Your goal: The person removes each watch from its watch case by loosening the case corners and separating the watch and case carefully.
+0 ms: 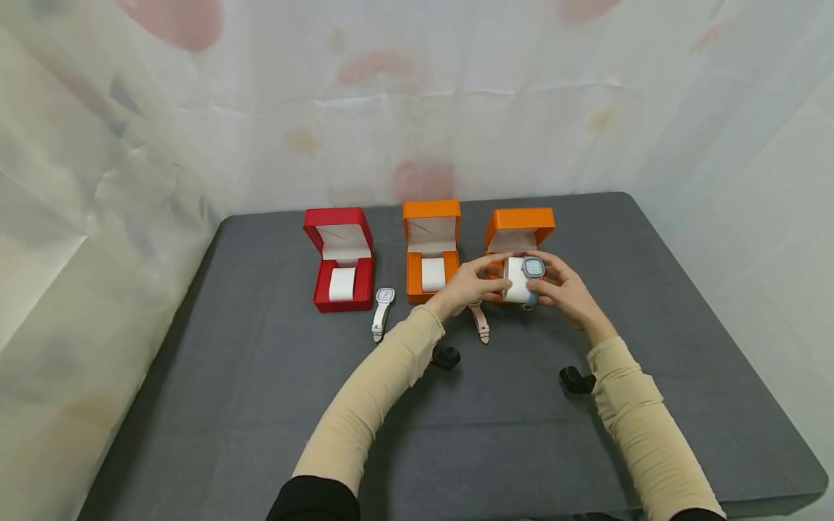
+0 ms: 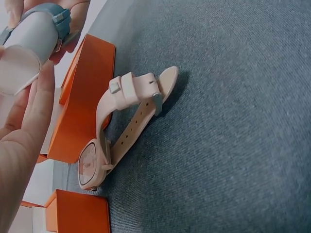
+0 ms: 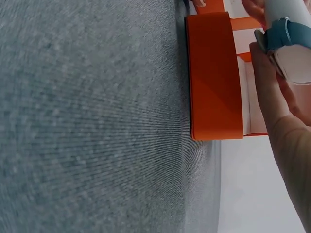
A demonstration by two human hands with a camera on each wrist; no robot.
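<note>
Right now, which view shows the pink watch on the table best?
The left wrist view: the pink watch lies whole beside an orange box. The head view shows only its strap below the left hand; the right wrist view misses it.

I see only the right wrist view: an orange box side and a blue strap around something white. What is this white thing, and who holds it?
Observer: It is a white watch cushion with a blue-grey watch wrapped around it. The left hand and the right hand both grip it, above the right orange box.
Operator: Are there other boxes?
Observer: Yes, a middle orange box and a red box, both open, each with its cushion inside.
Operator: Other watches?
Observer: A pink watch lies beside the middle box, and a white watch lies right of the red box.
</note>
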